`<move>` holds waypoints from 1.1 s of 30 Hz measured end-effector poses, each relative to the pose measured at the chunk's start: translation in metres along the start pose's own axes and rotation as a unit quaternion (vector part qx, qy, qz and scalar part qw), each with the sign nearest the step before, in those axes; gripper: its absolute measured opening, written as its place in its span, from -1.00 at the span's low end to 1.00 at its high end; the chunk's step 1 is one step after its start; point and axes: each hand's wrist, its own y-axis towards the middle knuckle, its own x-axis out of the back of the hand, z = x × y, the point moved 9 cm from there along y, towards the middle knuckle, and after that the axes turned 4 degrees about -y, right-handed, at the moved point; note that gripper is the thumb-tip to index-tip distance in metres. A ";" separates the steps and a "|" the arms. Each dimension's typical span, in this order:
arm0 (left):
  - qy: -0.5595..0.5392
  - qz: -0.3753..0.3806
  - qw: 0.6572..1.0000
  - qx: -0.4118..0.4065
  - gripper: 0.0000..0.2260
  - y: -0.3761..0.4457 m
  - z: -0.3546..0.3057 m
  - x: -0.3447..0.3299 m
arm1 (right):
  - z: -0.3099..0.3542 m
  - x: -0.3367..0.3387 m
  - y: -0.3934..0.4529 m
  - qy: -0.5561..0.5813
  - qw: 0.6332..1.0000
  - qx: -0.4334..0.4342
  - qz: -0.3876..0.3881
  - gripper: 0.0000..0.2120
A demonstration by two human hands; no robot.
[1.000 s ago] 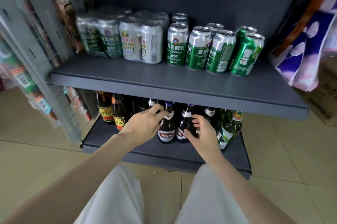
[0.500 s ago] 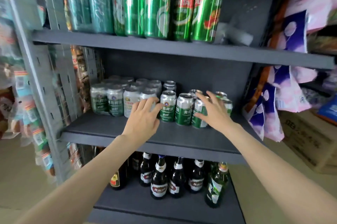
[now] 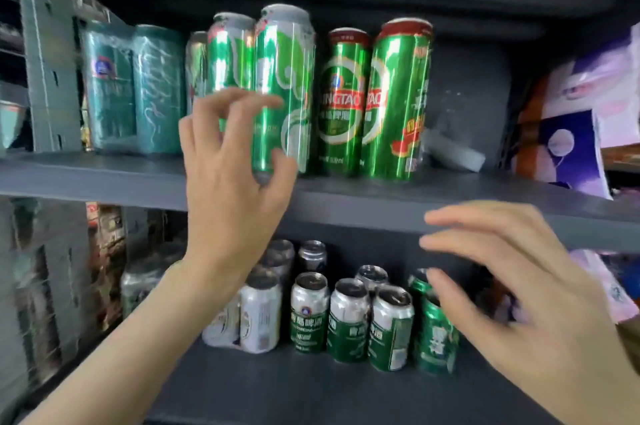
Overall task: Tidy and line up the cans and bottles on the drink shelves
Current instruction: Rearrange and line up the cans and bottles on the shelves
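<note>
Reaching up, the left hand (image 3: 230,161) curls its fingers and thumb around a tall green can (image 3: 282,85) at the front of the upper shelf (image 3: 398,203). The right hand (image 3: 512,272) hovers with loose, spread fingers, holding nothing, before the shorter cans (image 3: 349,320) on the lower shelf (image 3: 311,390). More tall cans (image 3: 374,102) stand just beside the gripped one.

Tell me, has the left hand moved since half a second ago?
Yes. The left hand went up: then it was at the short cans, now its fingers reach round a tall green can one shelf higher.
</note>
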 end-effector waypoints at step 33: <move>0.037 0.362 0.931 0.028 -0.65 0.219 -0.116 0.041 | -0.069 0.147 0.230 0.068 0.908 -0.356 0.212 -0.44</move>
